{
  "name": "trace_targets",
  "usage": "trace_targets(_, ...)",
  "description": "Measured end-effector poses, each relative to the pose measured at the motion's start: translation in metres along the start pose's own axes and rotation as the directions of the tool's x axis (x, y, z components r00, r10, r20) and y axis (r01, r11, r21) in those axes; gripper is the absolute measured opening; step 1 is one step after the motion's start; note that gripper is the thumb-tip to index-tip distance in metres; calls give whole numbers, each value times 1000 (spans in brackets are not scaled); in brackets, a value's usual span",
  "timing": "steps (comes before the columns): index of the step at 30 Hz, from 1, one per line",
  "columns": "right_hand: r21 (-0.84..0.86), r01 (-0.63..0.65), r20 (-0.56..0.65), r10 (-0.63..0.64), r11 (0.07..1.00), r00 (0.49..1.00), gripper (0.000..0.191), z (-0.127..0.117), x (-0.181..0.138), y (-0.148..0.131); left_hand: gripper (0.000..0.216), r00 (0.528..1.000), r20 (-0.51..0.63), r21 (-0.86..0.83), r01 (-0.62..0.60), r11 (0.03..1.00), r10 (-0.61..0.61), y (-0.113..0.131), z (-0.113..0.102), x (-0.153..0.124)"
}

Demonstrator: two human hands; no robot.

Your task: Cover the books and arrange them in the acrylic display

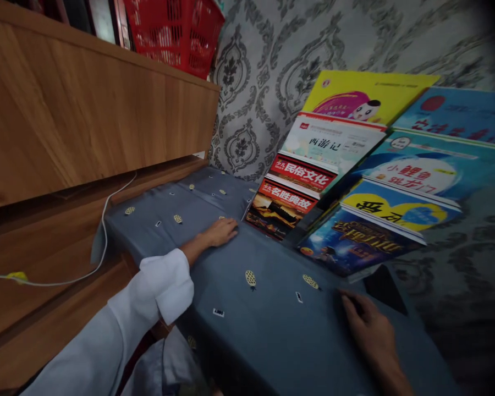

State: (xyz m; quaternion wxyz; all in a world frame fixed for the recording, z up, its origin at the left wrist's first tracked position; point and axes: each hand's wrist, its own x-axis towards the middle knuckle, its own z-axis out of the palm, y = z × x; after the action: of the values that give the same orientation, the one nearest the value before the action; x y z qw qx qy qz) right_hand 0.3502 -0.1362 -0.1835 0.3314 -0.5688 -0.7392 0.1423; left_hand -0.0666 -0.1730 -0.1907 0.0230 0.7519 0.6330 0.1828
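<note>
My left hand (221, 232) lies palm down on the grey tablecloth (268, 324), its fingers together and stretched toward the books, holding nothing. Close to its fingertips stands a book with a red and black cover (278, 206). On the right side of the cloth rests my right hand (370, 325), thumb apart from the fingers and nothing visible in its grasp. Beyond that hand, a dark blue book (350, 239) stands in the front of the right stack. Several books rise in two tiered columns, among them a white one (328, 143) and a yellow one (363, 96).
A flat black object (384, 289) lies right of the books. Wooden drawers (99, 110) run along the left, with a red plastic basket (175, 36) on top. A white cable (104, 231) hangs at the left table edge. Patterned wallpaper (264, 82) covers the wall behind.
</note>
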Motion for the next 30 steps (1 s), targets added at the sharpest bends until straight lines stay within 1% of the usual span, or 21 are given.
trace_targets(3,-6,-9,3,9,1000,1000,45,-1,-1,-3,29,994,-37,10,105,994,-104,-26,-10,-6)
trace_targets(5,2,-12,3,12,1000,1000,46,-1,-1,-5,29,986,-59,17,155,988,-154,-37,-14,-7)
trace_targets(7,15,-5,-3,5,1000,1000,44,-1,-1,-6,29,980,-75,26,188,982,-185,-41,-16,-7)
trace_targets(12,30,4,3,-4,1000,1000,42,-2,0,-3,28,971,-97,48,223,974,-218,-44,-14,-1)
trace_targets(18,29,-1,19,1,1000,1000,40,-2,4,1,28,966,-98,55,246,968,-240,-44,-12,1)
trace_targets(30,20,52,-10,-52,998,999,40,0,5,-1,27,968,-106,77,235,969,-226,-43,-14,2)
